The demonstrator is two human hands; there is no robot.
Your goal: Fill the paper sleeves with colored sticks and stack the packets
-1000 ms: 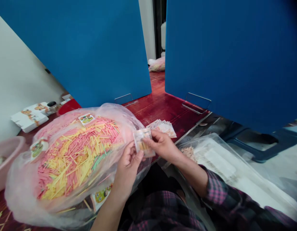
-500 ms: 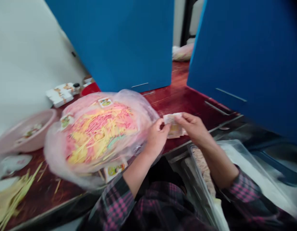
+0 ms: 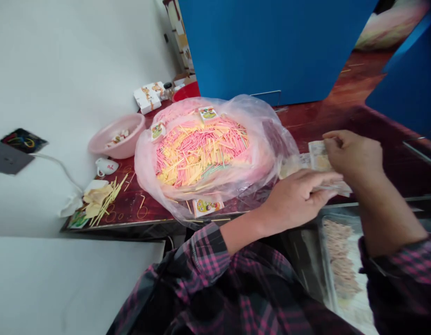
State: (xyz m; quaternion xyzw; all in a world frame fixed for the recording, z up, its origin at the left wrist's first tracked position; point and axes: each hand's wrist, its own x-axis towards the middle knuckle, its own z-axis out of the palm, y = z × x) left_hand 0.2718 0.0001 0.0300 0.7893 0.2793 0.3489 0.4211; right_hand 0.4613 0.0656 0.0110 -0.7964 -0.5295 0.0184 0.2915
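My left hand (image 3: pixel 292 200) is above the right part of the dark red table, fingers closed over a thin, clear-looking packet (image 3: pixel 337 187) that shows beyond the fingertips. Just to its right, my right hand (image 3: pixel 356 158) pinches a small pale printed packet (image 3: pixel 319 156). Under and behind my left hand lie other pale packets (image 3: pixel 288 166), partly hidden. Left of the hands sits a big open clear plastic bag (image 3: pixel 267 121) full of pink, yellow and green thin sticks (image 3: pixel 204 149). Small printed boxes (image 3: pixel 208 115) rest on the sticks.
A pink basin (image 3: pixel 96 143) with small pieces, a white mug (image 3: pixel 106 166) and loose yellow sticks (image 3: pixel 109 200) are at the left. Blue panels (image 3: pixel 271 46) stand behind the table. Below my right arm is a clear bin (image 3: pixel 327 270) with pale brown sticks (image 3: pixel 341 256).
The view has swung right, bringing the wall and basin into clearer sight. My hands, earlier both holding one clear packet, now overlap, with the right hand raised on a printed packet.
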